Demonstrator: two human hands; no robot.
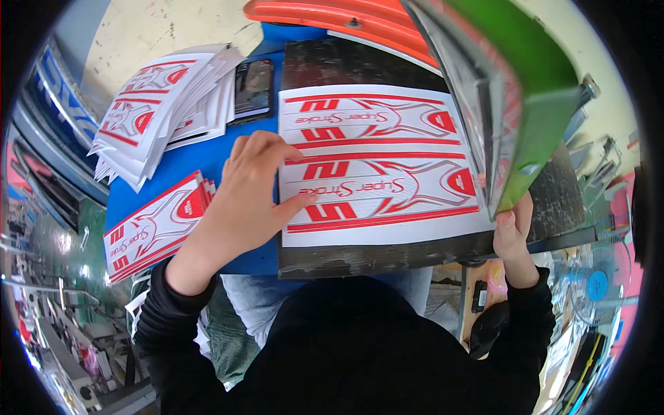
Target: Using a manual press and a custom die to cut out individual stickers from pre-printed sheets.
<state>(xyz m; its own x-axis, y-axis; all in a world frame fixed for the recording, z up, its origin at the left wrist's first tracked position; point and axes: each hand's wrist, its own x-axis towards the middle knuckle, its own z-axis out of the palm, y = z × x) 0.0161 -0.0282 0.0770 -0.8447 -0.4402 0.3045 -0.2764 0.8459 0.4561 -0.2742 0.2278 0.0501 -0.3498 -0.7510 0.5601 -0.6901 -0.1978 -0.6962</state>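
Note:
A white sheet (387, 238) printed with two red and grey designs lies flat on a dark, scuffed board (339, 263). My left hand (245, 187) rests at the sheet's left edge, thumb and forefinger spread apart on the paper, the other fingers bent. A thick green-backed board (546, 104) stands tilted up over the sheet's right edge, its inner face showing grey and reddish layers. My right hand (513, 232) grips that board's lower near corner between thumb and fingers.
At the far left, a fanned stack of printed sheets (152, 97) lies beside a black phone (253, 90) on a blue surface (166, 162). Smaller cut pieces (155, 225) are piled near my left forearm. An orange panel (332, 12) stands behind; a fan (596, 285) is at right.

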